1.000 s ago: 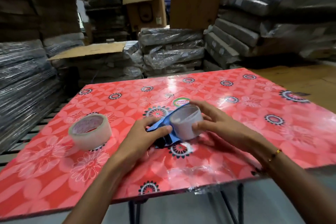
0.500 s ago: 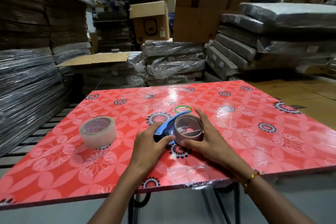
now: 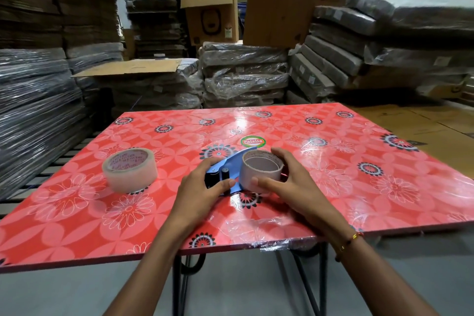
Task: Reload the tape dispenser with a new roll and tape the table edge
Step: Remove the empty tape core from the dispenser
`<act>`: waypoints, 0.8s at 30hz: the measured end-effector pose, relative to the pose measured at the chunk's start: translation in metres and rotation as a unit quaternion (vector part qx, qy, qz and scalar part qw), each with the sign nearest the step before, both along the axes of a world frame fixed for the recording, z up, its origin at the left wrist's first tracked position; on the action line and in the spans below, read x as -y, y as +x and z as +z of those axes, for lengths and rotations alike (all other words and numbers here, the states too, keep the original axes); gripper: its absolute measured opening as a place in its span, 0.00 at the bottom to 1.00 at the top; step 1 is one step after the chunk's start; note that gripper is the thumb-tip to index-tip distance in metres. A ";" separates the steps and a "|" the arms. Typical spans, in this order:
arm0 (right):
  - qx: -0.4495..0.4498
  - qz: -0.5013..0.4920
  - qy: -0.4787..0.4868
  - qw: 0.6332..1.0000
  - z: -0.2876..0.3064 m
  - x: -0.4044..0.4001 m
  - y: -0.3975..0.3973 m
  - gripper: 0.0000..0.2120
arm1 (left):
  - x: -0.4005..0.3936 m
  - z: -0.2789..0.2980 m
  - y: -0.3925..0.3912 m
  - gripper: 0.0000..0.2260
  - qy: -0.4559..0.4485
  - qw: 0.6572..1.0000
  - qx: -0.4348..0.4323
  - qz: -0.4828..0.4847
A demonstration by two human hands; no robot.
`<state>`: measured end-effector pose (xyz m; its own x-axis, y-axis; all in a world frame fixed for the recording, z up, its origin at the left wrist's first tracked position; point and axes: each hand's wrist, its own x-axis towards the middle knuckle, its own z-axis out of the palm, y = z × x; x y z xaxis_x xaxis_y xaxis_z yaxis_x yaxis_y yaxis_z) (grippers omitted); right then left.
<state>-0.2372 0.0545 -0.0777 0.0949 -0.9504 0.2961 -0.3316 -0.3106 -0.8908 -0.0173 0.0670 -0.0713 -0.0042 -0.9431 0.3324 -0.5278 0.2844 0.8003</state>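
A blue tape dispenser (image 3: 232, 163) lies on the red flowered table (image 3: 359, 187) near its middle. My left hand (image 3: 202, 192) grips the dispenser's black handle end. My right hand (image 3: 289, 185) curls round a nearly used-up cardboard tape core (image 3: 261, 170) that sits at the dispenser, thumb on its near side and fingers over its far side. A full roll of clear tape (image 3: 130, 169) stands flat on the table to the left, apart from both hands. Some clear tape (image 3: 279, 245) clings to the near table edge below my right wrist.
Plastic-wrapped bundles (image 3: 243, 79) and cardboard boxes (image 3: 210, 15) are stacked behind and to both sides of the table. Flattened cardboard (image 3: 423, 131) lies on the floor at the right. Black metal table legs (image 3: 315, 277) show under the near edge.
The core and dispenser came down from a raised, tilted hold to rest flat on the table. The view has lifted, showing more of the stacks behind.
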 end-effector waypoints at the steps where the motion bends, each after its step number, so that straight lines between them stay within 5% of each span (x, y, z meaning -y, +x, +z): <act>1: 0.008 -0.001 -0.001 1.000 0.000 0.000 0.000 0.35 | 0.000 0.000 0.000 0.22 0.000 1.000 0.003 0.000; 15: 0.223 -0.045 0.026 0.973 0.004 -0.002 -0.003 0.33 | 0.005 -0.005 -0.001 0.20 -0.012 1.000 0.000 0.024; 24: 0.249 -0.030 0.055 0.966 0.013 -0.007 -0.001 0.27 | 0.026 -0.007 0.002 0.13 -0.005 0.992 -0.027 0.127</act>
<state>-0.2379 0.0611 -0.0652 -0.0893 -0.9780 0.1884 0.1327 -0.1992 -0.9709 -0.0154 0.0410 -0.0784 0.2504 -0.9081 0.3356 -0.5406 0.1564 0.8266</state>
